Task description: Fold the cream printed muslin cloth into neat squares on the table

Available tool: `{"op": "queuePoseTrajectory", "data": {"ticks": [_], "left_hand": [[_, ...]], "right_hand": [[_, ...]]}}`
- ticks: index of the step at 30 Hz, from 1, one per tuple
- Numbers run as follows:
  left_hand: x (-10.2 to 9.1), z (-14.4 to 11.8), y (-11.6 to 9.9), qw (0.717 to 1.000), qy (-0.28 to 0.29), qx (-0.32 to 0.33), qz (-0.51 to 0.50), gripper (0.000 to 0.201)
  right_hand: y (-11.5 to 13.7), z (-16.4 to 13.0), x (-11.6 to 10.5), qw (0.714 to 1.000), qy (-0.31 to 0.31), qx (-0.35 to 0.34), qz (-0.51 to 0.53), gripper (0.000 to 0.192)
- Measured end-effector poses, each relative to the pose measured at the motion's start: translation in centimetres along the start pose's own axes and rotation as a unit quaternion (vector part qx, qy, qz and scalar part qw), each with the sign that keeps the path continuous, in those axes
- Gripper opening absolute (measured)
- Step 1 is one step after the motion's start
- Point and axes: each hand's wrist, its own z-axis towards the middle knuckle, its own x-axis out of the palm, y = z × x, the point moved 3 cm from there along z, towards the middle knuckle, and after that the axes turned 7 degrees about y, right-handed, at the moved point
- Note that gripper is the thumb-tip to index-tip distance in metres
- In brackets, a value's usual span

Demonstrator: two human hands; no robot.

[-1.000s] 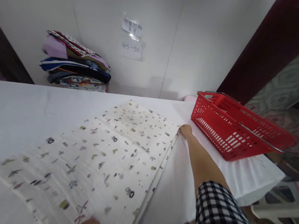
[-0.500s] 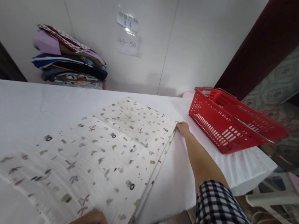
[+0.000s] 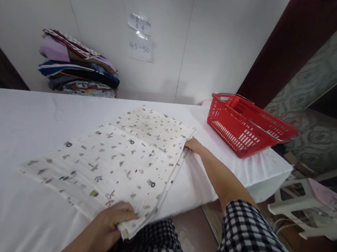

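I had my left fingers gripping the near corner and my right fingers the right edge of a thin white leaf-printed folded cloth, mostly beyond the former on the white-draped desk, apparently straightening that edge, which called next for even tension.

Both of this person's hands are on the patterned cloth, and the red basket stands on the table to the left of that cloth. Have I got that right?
Not quite: in the head view, the red basket stands to the right of the patterned cloth, on the table. The rest is right.
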Motion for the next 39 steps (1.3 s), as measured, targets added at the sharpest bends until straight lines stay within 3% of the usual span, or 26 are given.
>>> {"op": "queuePoseTrajectory", "data": {"ticks": [3,6,16,24,30,39], "left_hand": [[-0.2,0.1,-0.8,0.996,0.063,0.003,-0.067,0.03],[-0.2,0.0,-0.6,0.995,0.06,-0.014,-0.077,0.029],[1.1,-0.1,0.0,0.998,0.051,0.01,-0.038,0.032],[1.7,-0.9,-0.1,0.999,0.035,0.019,-0.007,0.042],[1.9,-0.9,0.0,0.999,0.02,0.026,0.012,0.042],[1.9,-1.1,-0.5,0.999,0.009,0.025,0.028,0.044]], "right_hand": [[0.9,-1.5,1.4,0.997,0.058,0.046,0.001,0.022],[1.2,-2.5,2.3,0.995,0.076,0.068,0.013,0.022],[-1.4,-4.3,1.3,0.994,0.037,0.098,0.03,0.025],[-2.2,-5.7,1.8,0.998,0.012,0.046,0.038,0.024],[-3.0,-8.3,3.9,0.996,0.07,0.006,0.048,0.016],[-1.6,-9.4,6.2,0.986,0.151,0.056,0.036,0.019]]}}
